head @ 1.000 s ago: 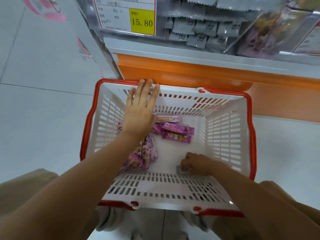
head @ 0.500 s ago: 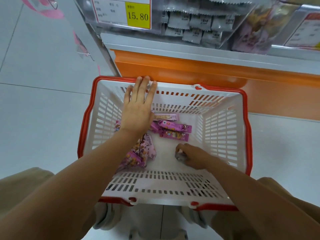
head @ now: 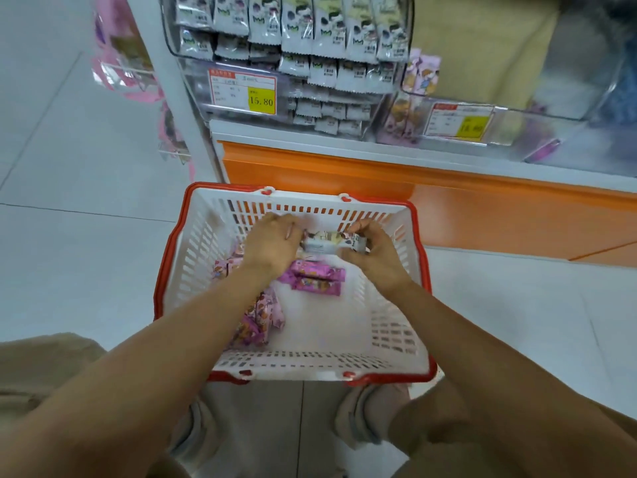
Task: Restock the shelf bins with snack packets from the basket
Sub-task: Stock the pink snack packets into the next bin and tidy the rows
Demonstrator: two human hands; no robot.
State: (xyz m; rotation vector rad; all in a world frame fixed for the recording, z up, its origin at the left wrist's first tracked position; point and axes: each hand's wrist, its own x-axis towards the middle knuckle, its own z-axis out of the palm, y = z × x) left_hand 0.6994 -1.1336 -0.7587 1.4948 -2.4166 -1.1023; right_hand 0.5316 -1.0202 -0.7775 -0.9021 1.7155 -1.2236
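Nearest, the knees [head: 41, 370] hemmed the basket [head: 161, 284] on both sides, so it had little room to slide nearward. Bare floor [head: 86, 257] lay open to its left. On the basket's bottom, pink packets [head: 319, 281] lay loose in the middle and in a heap toward the near left.

Above them, close to the far wall, the left hand [head: 272, 246] and right hand [head: 375, 257] each pinched one end of a white packet [head: 329, 243]. Their fingers were curled and the packet hung between them, clear of the bottom (it was blurred, so how deep the grip went could not be told). Held only by its ends, it could slip if either pinch eased, though it would merely drop back among the pink ones.

The likelier trouble lay farther on. The ledge [head: 310, 139] stood just past the far rim and higher, so a low forward reach could knock knuckles or packet against its edge. The way looked open only if the hands rose first.

The left bin [head: 201, 94] already looked packed with white packets. One more might slide off the pile or catch on the clear front wall. The right bin [head: 517, 131] showed purplish packets at its left end, which would be the wrong home for this one.
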